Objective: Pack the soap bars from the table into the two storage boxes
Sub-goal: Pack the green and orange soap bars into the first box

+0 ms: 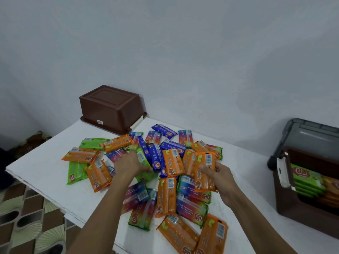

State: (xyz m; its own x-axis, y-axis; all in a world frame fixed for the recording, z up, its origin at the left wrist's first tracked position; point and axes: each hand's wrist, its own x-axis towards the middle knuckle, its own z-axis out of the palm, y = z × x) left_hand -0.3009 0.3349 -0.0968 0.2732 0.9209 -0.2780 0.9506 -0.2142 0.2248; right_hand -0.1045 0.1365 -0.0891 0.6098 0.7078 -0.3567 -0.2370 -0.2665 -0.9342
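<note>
Since the white table (45, 173) was the largest item, it is recorded first. It stood against a pale wall. The soap bars (170, 162) lay across its middle in a loose, overlapping heap of orange, green, blue and multicoloured wrappers.

One brown storage box (110, 107) sat upturned at the table's far left corner, base uppermost. The second brown box (293, 208) stood open at the right. Green bars were stacked along one side of it with orange ones beside them. A grey container (311, 132) stood behind it.

The right hand (222, 180) was over the right side of the heap, thumb and fingers clamped round an orange bar (204, 171), possibly more than one. The left hand (128, 165) reached into the centre of the heap above a green bar (145, 162). Blur prevented any finding on whether its fingers had closed.

Step judged in hand: gathering bars for the open box, with the task far from complete. The next move would call for carrying the handful rightward, clear of the box rim, and laying it flat on the orange stack. The upturned box would need righting before use.
</note>
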